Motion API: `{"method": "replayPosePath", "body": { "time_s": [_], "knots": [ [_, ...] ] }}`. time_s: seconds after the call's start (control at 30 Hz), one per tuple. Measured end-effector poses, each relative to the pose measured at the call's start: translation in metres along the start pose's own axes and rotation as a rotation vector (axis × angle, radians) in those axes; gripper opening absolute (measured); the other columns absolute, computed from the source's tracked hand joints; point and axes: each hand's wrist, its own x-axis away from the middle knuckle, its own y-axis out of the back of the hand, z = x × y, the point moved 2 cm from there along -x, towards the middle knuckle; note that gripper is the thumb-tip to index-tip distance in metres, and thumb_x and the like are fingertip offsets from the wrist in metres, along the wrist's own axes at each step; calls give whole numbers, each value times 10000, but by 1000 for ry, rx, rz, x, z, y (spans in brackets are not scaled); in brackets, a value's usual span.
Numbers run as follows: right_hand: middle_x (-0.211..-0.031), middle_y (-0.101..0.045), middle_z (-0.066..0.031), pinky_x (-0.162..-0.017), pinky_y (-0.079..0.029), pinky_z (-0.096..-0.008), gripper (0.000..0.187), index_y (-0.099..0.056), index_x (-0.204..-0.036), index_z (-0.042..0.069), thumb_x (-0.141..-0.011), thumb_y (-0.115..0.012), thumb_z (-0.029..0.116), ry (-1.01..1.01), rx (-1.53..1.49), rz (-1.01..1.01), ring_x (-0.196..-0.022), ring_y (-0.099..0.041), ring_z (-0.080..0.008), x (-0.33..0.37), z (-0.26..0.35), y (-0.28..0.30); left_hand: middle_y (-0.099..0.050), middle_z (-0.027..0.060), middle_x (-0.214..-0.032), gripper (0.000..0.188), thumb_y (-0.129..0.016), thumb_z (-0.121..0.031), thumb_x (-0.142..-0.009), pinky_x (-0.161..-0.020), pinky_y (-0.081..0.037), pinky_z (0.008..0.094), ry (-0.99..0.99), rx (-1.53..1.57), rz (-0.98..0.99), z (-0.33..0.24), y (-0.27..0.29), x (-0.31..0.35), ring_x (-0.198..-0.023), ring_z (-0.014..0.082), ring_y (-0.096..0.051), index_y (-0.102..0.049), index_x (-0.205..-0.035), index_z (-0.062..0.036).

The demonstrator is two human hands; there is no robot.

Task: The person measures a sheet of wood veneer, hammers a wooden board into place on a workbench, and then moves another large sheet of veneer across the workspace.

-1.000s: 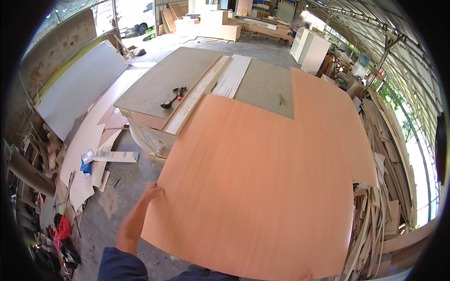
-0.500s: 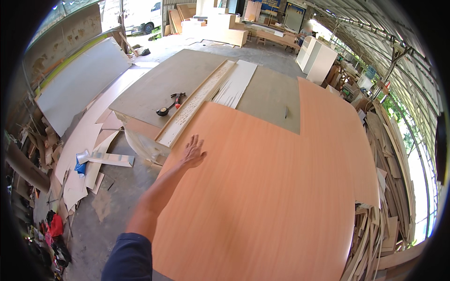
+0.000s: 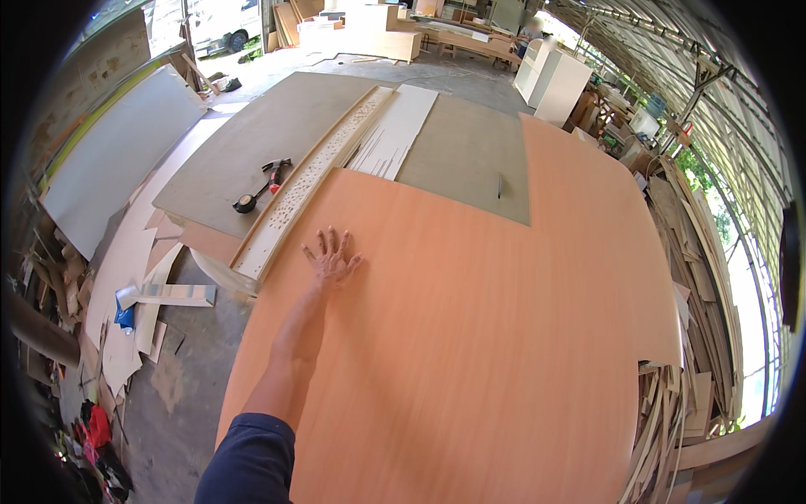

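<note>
My left hand point(image 3: 332, 262) lies palm down, fingers spread, on a large orange wood-grain sheet point(image 3: 437, 336). No object is under the fingers that I can see. The sheet has a rectangular notch at its far side, where a grey-brown board point(image 3: 470, 151) shows. Just beyond my hand runs a long shallow wooden tray-like strip point(image 3: 285, 210) with a speckled white inside. Beside it rests a white strip point(image 3: 395, 134) with streaked edges. A claw hammer point(image 3: 275, 172) and a round black tape measure point(image 3: 245, 203) sit on the grey board to the left. My right hand is out of view.
Scrap panels and a blue object point(image 3: 124, 317) litter the floor at left. A white panel point(image 3: 126, 151) leans on the left wall. Offcut strips point(image 3: 697, 277) are heaped along the right. A white cabinet point(image 3: 558, 84) stands at the back, near another person point(image 3: 531, 32).
My left hand has slid a little left on the orange sheet, and its fingers have spread wider. The whole view has shifted, so the boards and tools appear farther left and higher.
</note>
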Motion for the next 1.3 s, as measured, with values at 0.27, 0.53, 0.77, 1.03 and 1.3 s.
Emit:
{"method": "replayPosePath", "body": {
  "time_s": [0.27,0.53,0.77,1.03,1.3],
  "knots": [
    [-1515,-344,-188,-1135,-328,-505,540,-299,-1479,36,-998,-512,157,-49,-26,-68,-1378,-358,-346,-25,-19,-8,-67,104,-1649,821,-307,-737,-914,-1109,19,731,20,-23,41,-5,3,-25,-1514,353,15,-167,-1575,-270],
    [-1468,-377,-182,-1095,-358,-496,528,-324,-1459,46,-990,-528,176,-131,-72,-91,-1336,-386,-341,-44,-8,-41,-95,136,-1641,806,-305,-721,-922,-1107,13,734,25,-21,13,-10,6,-39,-1509,382,-15,-200,-1569,-252],
    [-1427,-406,-177,-1060,-385,-488,518,-346,-1442,54,-983,-542,192,-161,-92,-75,-1300,-411,-337,-69,-6,-62,-92,160,-1637,821,-337,-719,-916,-1102,15,733,4,14,-9,-16,15,-46,-1509,382,-14,-200,-1570,-241],
    [-1379,-438,-171,-1020,-415,-478,507,-371,-1423,63,-976,-558,211,-189,-111,-48,-1259,-440,-332,-96,-1,-83,-91,154,-1639,851,-330,-741,-898,-1095,46,738,-6,10,19,-12,16,-55,-1506,395,-2,-197,-1572,-239],
    [-1332,-471,-166,-980,-446,-469,496,-395,-1403,73,-968,-574,230,-208,-125,-16,-1218,-468,-327,-119,1,-93,-86,164,-1637,857,-350,-743,-894,-1091,82,731,-26,54,-21,-15,11,-64,-1506,396,20,-212,-1570,-235]
  ]
}}
